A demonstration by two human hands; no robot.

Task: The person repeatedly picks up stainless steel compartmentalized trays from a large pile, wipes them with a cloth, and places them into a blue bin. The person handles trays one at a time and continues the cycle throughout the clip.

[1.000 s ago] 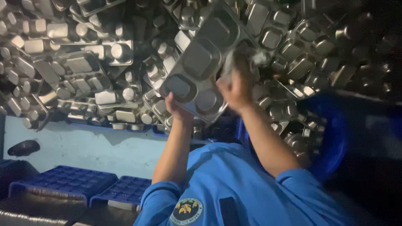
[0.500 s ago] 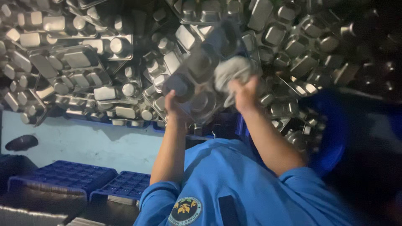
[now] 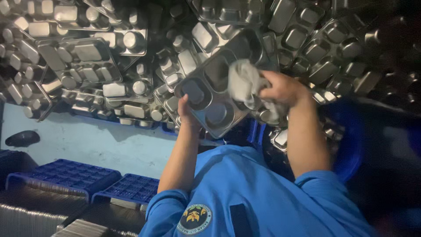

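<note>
The person's left hand (image 3: 186, 112) holds a steel compartment tray (image 3: 219, 87) by its lower edge, its grip closed on the rim with the fingers hidden behind the metal. Held this way, the tray tilts with its hollows facing the camera, so the whole inner face lies open to the other hand. The right hand (image 3: 283, 90) has its grip bunched tight around a grey cloth (image 3: 245, 81), which is pressed against the tray's upper right compartments; the loose folds spill over the rim there.

The tray is raised above a deep heap of like trays (image 3: 87, 66) that fills the upper part of the view, clear of them rather than resting on them, as far as the dim light lets one judge. It is rectangular, dull silver, with several pressed wells: rounded ones near the left hand and larger squarish ones further up. Its surface shows a soft sheen and no obvious residue, though the picture is too dark to be sure. Blue crates (image 3: 66, 175) stand below the pale wall.
</note>
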